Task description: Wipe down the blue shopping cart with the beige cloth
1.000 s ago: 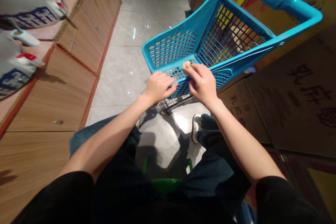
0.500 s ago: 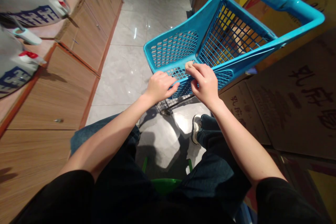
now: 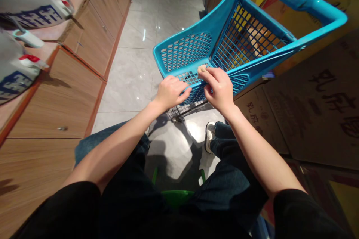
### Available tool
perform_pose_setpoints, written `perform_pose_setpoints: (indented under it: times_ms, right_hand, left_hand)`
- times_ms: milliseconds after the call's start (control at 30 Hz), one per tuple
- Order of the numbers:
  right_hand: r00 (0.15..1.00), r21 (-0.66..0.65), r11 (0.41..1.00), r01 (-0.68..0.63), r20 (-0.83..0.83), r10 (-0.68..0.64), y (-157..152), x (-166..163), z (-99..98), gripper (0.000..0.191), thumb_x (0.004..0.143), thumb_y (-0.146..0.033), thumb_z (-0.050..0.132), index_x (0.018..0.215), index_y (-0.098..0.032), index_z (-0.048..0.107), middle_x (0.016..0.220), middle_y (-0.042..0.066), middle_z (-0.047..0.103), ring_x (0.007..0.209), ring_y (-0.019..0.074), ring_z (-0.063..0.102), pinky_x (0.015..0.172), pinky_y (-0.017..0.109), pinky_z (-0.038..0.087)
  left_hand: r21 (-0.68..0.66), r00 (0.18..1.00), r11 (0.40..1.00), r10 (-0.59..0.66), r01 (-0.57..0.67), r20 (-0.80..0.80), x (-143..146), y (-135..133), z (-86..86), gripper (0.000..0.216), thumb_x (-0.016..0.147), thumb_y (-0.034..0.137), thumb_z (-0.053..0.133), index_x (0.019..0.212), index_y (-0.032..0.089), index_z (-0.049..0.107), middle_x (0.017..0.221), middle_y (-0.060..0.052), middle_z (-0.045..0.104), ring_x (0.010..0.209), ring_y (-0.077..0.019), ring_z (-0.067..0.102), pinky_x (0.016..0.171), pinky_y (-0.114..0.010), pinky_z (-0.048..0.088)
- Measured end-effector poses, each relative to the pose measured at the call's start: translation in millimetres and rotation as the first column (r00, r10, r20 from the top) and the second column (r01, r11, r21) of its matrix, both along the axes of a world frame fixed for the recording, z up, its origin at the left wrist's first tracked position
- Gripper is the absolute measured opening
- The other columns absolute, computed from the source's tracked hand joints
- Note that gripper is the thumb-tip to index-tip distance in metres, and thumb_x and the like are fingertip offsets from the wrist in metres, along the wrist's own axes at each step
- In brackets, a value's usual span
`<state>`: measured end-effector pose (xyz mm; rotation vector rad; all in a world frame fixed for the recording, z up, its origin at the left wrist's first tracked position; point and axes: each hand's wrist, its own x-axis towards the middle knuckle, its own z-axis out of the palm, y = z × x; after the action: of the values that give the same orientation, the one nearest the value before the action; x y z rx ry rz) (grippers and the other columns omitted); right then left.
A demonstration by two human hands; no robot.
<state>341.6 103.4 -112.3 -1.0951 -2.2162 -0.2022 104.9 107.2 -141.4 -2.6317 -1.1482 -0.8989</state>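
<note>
A blue plastic shopping cart [image 3: 218, 33] stands tilted on the tiled floor in front of me. My left hand [image 3: 169, 91] is curled in a loose fist against the basket's near mesh edge, thumb pressed on the rim. My right hand [image 3: 217, 87] is closed beside it, fingertips pinching a small beige object [image 3: 201, 69] at the mesh rim; what that object is I cannot make out. The cart's metal frame [image 3: 182, 112] shows just below both hands. I sit on a green stool [image 3: 176, 196].
Wooden cabinets [image 3: 70, 93] run along the left, with large white-and-blue ceramic jars [image 3: 30, 0] on top. Stacked brown cardboard boxes [image 3: 316, 108] with printed characters line the right. Grey tiled floor [image 3: 134, 71] stretches ahead between them.
The view and cart shifted very slightly; both hands stay at the cart's near rim in the same grip.
</note>
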Motion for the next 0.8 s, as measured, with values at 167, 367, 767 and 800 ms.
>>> perform_pose_setpoints:
  times_ms: [167,367,767,800]
  right_hand:
    - [0.999,-0.027,0.999,0.036,0.008,-0.036,4.2,10.5,3.9,0.055,0.086,-0.008,0.052,0.133,-0.027,0.072,0.133,0.01,0.076,0.125,0.0299,0.068,0.121,0.058,0.047]
    - [0.998,0.024,0.998,0.055,-0.041,-0.054,7.4,17.0,-0.1,0.055,0.083,-0.007,0.053,0.131,-0.025,0.073,0.13,0.012,0.076,0.123,0.0321,0.068,0.112,0.056,0.053]
    - [0.996,0.0,0.996,0.086,-0.026,-0.086,7.9,21.1,5.9,0.054,0.084,-0.007,0.052,0.13,-0.027,0.073,0.13,0.01,0.077,0.122,0.0301,0.068,0.119,0.057,0.048]
    - [0.995,0.006,0.996,0.089,-0.041,-0.089,9.1,23.7,5.1,0.054,0.083,-0.007,0.052,0.129,-0.026,0.073,0.13,0.01,0.077,0.121,0.0306,0.068,0.117,0.057,0.049]
  left_hand:
    - [0.063,1.0,0.998,0.001,0.0,-0.026,-0.4,-0.1,-0.6,0.048,0.111,0.039,0.039,0.08,0.021,0.07,0.071,-0.007,0.069,0.074,-0.0237,0.062,0.075,-0.041,0.043]
    - [0.045,1.0,0.999,0.003,-0.002,-0.026,-0.5,0.1,-0.9,0.048,0.111,0.04,0.039,0.082,0.021,0.072,0.072,-0.008,0.071,0.074,-0.0243,0.063,0.075,-0.042,0.044]
    - [0.003,1.0,1.0,-0.008,0.008,0.005,-0.6,0.2,-0.2,0.047,0.11,0.041,0.041,0.08,0.022,0.071,0.072,-0.008,0.07,0.075,-0.024,0.063,0.076,-0.042,0.043]
    - [-0.009,1.0,1.0,-0.01,0.01,0.007,-0.6,0.3,-0.3,0.046,0.11,0.041,0.041,0.08,0.022,0.071,0.072,-0.008,0.069,0.076,-0.0244,0.063,0.076,-0.042,0.043]
